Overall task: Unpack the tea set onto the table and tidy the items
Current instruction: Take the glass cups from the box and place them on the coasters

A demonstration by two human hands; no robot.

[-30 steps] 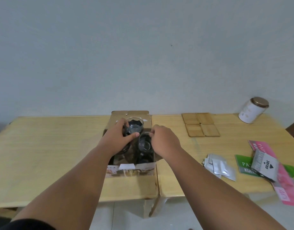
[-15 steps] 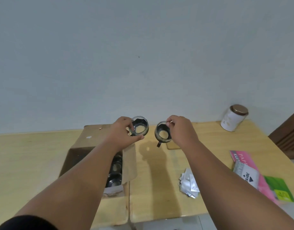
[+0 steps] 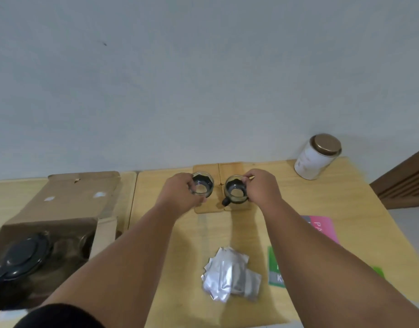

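While each hand grips one glass cup by its rim, both cups sit low over the wooden coasters (image 3: 205,207) near the table's (image 3: 185,261) far edge. The left hand (image 3: 177,194) clasps the left cup (image 3: 202,185); the right hand (image 3: 260,189) pinches the right cup (image 3: 235,190). Whether either base touches wood yet, I cannot tell. Each cup lies straight below its own grip, mouth up, so setting down likely needs only a short drop. Both are clear glass with dark sleeves; the right one's dark handle points toward the near edge. At the table's left end the open box (image 3: 69,204) holds the teapot (image 3: 21,259).
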